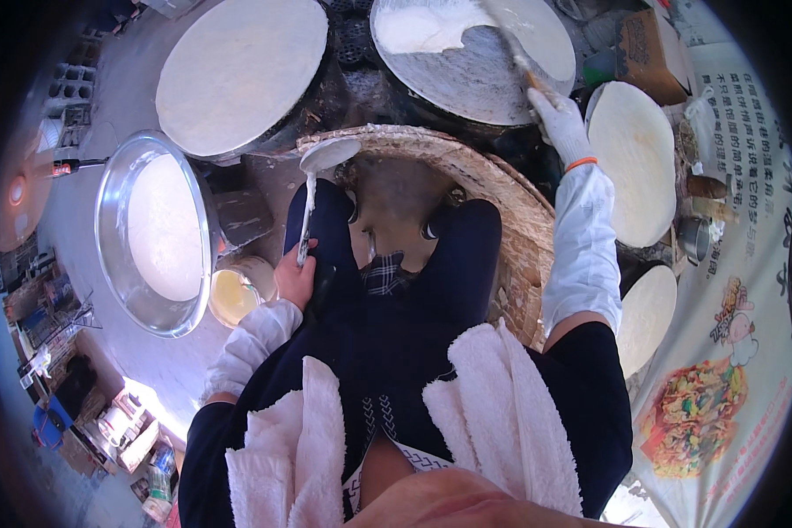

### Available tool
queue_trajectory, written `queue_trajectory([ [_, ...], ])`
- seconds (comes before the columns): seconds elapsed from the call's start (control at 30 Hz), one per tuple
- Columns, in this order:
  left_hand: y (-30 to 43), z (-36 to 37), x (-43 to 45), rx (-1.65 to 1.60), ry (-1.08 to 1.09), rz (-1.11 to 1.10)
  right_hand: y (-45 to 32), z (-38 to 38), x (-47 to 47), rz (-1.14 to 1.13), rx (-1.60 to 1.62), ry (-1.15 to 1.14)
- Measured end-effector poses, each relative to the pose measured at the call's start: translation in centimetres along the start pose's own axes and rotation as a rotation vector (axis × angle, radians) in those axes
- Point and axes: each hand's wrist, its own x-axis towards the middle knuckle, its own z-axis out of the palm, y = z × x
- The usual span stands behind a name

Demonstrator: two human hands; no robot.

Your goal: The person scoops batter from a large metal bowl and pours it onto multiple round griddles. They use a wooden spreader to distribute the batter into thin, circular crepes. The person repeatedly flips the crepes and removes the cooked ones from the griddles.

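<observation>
My right hand (559, 122), in a white glove, grips the handle of a spreader (534, 80); motion blurs its far end. That end reaches over a round griddle (462, 86), where pale batter (416, 30) covers part of the dark surface. My bare left hand (295, 276) holds a metal ladle (330, 156) by its handle above my left thigh. Batter coats the ladle's bowl and part of its handle. On another griddle at the upper left, a pale round sheet of batter (241, 76) spans nearly the whole top.
To my left stand a large metal basin (109, 264) of batter and a small bucket (264, 270) with yellowish liquid. A crusted curved ledge (462, 155) runs around my knees. More pale rounds (633, 165) lie at right, beside a cardboard box (653, 56) and printed banner (719, 277).
</observation>
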Motion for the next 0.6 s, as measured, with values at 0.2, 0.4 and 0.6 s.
queue_trajectory([
  [0.2,-1.6,0.0,-0.6,-0.028,0.042,0.061,0.8,2.7,-8.8,0.071,0.222,-0.166],
  [0.4,-1.9,-0.9,-0.3,-0.059,0.017,0.034,-6.9,15.2,-6.5,-0.074,0.669,-0.081],
  [0.6,-3.6,-1.6,-0.5,-0.144,0.045,0.02,-7.4,25.7,-11.4,0.087,0.914,0.071],
])
